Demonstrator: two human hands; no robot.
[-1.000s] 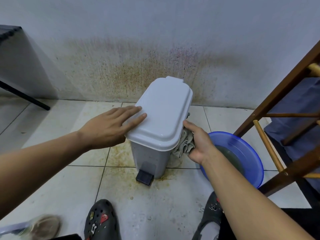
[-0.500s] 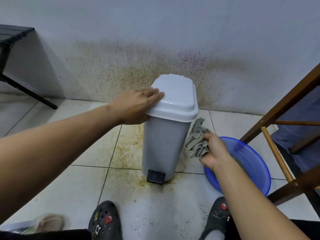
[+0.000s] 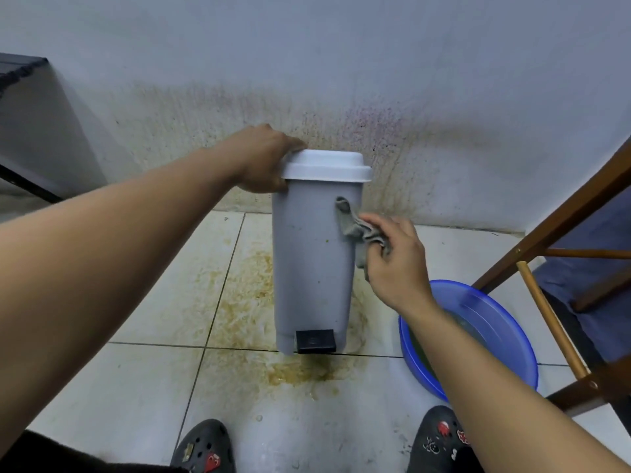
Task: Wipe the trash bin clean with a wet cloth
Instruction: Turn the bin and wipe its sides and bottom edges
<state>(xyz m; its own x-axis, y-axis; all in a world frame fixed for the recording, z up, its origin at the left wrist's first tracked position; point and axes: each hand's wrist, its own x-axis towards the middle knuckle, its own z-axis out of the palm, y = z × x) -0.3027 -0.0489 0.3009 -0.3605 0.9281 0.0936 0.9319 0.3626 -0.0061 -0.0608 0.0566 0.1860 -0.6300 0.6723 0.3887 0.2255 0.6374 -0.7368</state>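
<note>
A grey pedal trash bin (image 3: 312, 268) with a white lid (image 3: 326, 166) stands upright on the tiled floor against the stained wall, its black pedal (image 3: 314, 340) facing me. My left hand (image 3: 263, 158) grips the left edge of the lid. My right hand (image 3: 396, 259) holds a crumpled grey cloth (image 3: 358, 225) and presses it against the bin's upper right front. Small specks dot the bin's front face.
A blue basin (image 3: 491, 339) with murky water sits on the floor to the right of the bin. A wooden chair frame (image 3: 560, 268) stands at far right. Brown stains spread over the tiles (image 3: 246, 302) around the bin. My two black clogs are at the bottom edge.
The view has dropped lower and the bin now stands upright. My right hand brought the cloth from the bin's right side up onto its front. My left hand shifted to the lid's edge.
</note>
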